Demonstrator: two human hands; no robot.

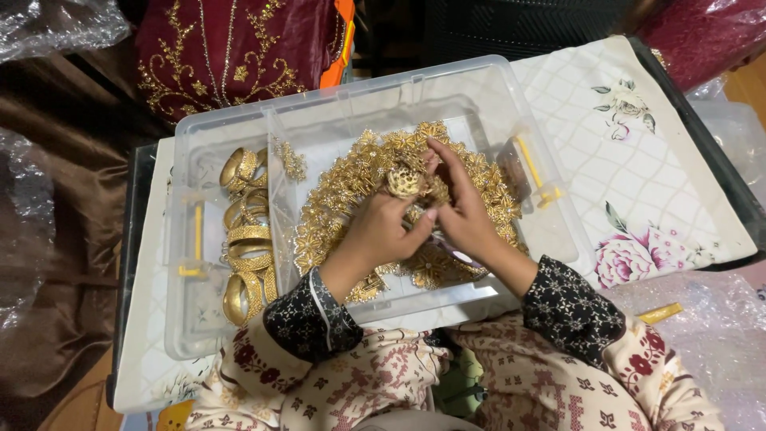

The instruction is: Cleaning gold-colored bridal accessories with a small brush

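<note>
From the head camera, I see two hands meet over a clear plastic box (479, 88). The left hand (381, 227) curls its fingers around a small round gold piece (404, 182) and pinches it. The right hand (463, 215) touches the same piece from the other side, with its fingers pressed on it too. The piece is up in the air, just above a big pile of gold flower jewellery (343, 187) that fills the middle part of the box.

On the left side of the box there is a narrow part with a stack of gold bangles (247, 239). Yellow clips (536, 172) sit on the box edges.

The box stands on a white cloth with pink flowers (638, 160). A dark red cloth with gold stitching (215, 48) lies behind the box. Bubble wrap (710, 319) lies on the right.
</note>
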